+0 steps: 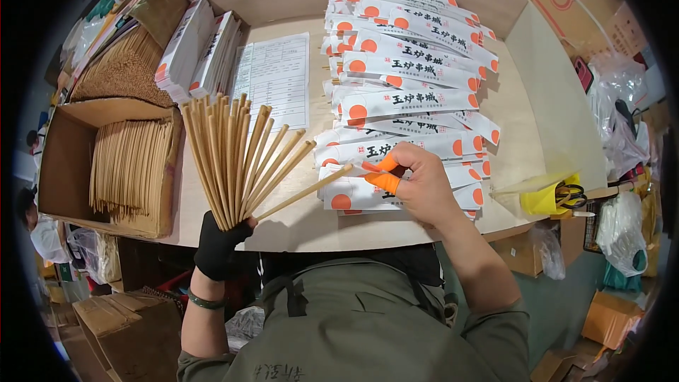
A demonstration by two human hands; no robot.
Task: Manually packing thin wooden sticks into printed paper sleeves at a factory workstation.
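Note:
My left hand (219,246), in a black glove, grips a fanned bunch of wooden chopsticks (233,163) by their lower ends. One chopstick (304,191) leans away from the bunch toward my right hand (423,182). That hand wears orange finger cots on thumb and forefinger, which pinch a small white-and-red piece (369,168) at this chopstick's tip; its exact kind is unclear. Beneath and beyond my right hand lies a pile of white paper chopstick sleeves (407,102) with orange-red dots. Thin stick ends poke out at the left of some sleeves.
At the left, a cardboard box (56,170) holds many thin sticks (127,166). Behind it are more sticks (117,74) and stacks of flat sleeves (185,49). A printed sheet (283,64) lies on the table. A yellow holder with scissors (552,198) sits at the right edge.

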